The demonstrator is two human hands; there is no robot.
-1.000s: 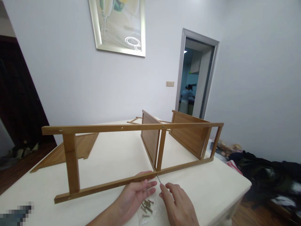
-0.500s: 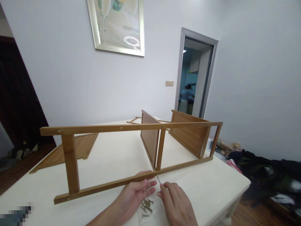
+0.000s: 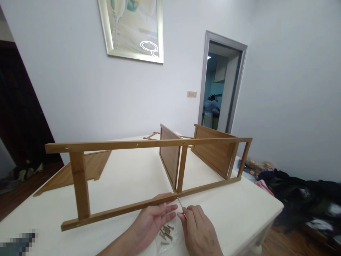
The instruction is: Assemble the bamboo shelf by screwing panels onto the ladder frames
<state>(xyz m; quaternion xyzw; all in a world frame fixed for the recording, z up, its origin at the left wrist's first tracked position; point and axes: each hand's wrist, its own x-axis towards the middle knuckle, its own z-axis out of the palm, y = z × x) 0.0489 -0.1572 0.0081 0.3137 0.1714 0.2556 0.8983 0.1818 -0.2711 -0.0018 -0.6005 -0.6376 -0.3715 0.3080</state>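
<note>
A wooden side frame [image 3: 122, 209] stands on its long edge on the table, with two shelf panels [image 3: 169, 153] upright behind it. My left hand [image 3: 153, 220] holds the lower rail near its middle crosspiece, one finger behind the wood and others spread in front. In my right hand [image 3: 199, 227] is a thin metal hex key [image 3: 180, 203], pinched between thumb and fingers. Its tip meets the lower rail below the crosspiece; the fastener there is hidden. Between my hands, several screws [image 3: 166, 232] lie on a clear plastic bag.
Another wooden panel [image 3: 93, 169] lies on the white table [image 3: 128, 170] at left. A thin wooden frame [image 3: 151, 136] sits at the far edge. Dark clothes [image 3: 298, 199] are heaped beyond the right edge. A person [image 3: 210, 108] stands in the room through the doorway.
My right fingers have shifted slightly on the hex key, whose tip remains at the same spot. My left hand and the wooden frame have not visibly moved.
</note>
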